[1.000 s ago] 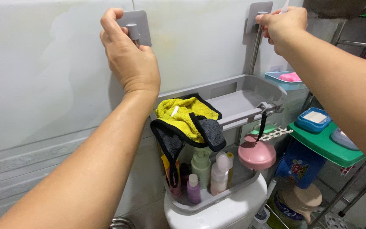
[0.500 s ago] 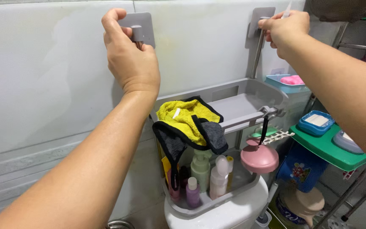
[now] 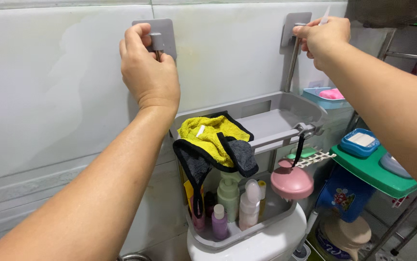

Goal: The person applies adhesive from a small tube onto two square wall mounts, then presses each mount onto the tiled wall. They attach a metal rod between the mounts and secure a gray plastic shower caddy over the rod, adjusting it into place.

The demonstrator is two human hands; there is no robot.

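Gripping square grey plastic wall mounts (image 3: 162, 34): left hand (image 3: 148, 72), right hand (image 3: 322, 38).

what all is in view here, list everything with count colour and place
wall mounts: 2, grey, stuck on the tiled wall, left one and right one
shelf rack: 1, grey, two tiers, hanging over the toilet tank
cloth: 1, yellow with dark edging, draped over the upper tier's front
bottles: several, pale green, white, purple, pink, standing in the lower tier
round pink item: 1, hanging by a dark strap from the rack's rail
toilet tank: 1, white, beneath the rack
green shelf: 1, right side, with a blue soap box
soap dish: 1, light blue, pink soap, behind the rack
left hand: fingers on the left mount's peg
right hand: fingers at the right mount's rod
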